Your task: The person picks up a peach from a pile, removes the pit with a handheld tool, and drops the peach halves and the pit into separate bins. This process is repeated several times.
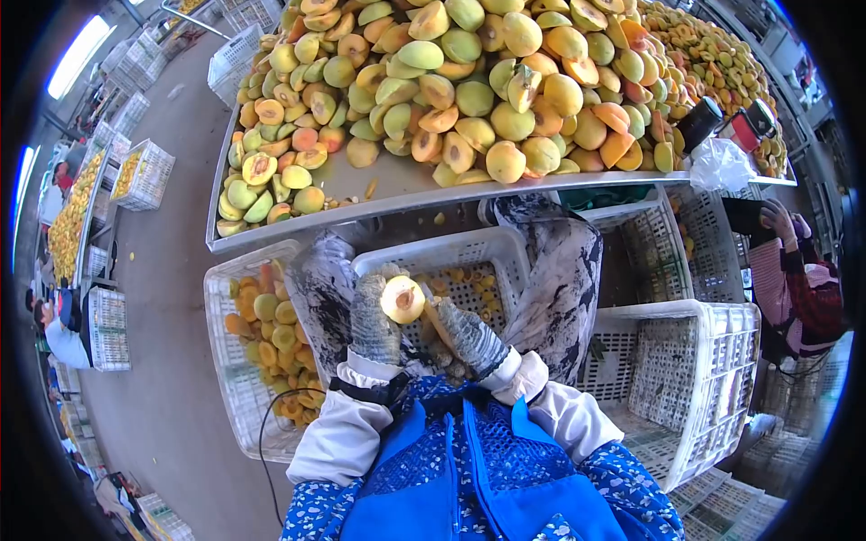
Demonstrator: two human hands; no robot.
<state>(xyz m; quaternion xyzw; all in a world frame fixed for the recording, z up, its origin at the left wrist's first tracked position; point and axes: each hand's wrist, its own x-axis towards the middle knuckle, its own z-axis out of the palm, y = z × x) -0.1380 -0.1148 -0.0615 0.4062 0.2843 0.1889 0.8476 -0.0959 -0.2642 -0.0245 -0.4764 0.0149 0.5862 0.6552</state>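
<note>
A halved peach (402, 299), its cut face with the brown centre turned up, is held in my left hand (374, 317), which wears a grey knitted glove. My right hand (469, 335), gloved the same way, is closed round a thin wooden-looking tool (438, 320) whose upper end lies close beside the fruit. Both hands are above a white crate (516, 257) between the knees, with small pieces at its bottom. Beyond it, peaches (433, 90), many cut in half, are heaped on a metal table (397, 183).
To the left stands a white crate (221, 361) of peach halves, with a black cable (263, 433) beside it. White crates (713, 379) stand at the right. A clear plastic bag (722, 165) lies at the table edge. Other people sit at the right (794, 279) and far left (65, 329).
</note>
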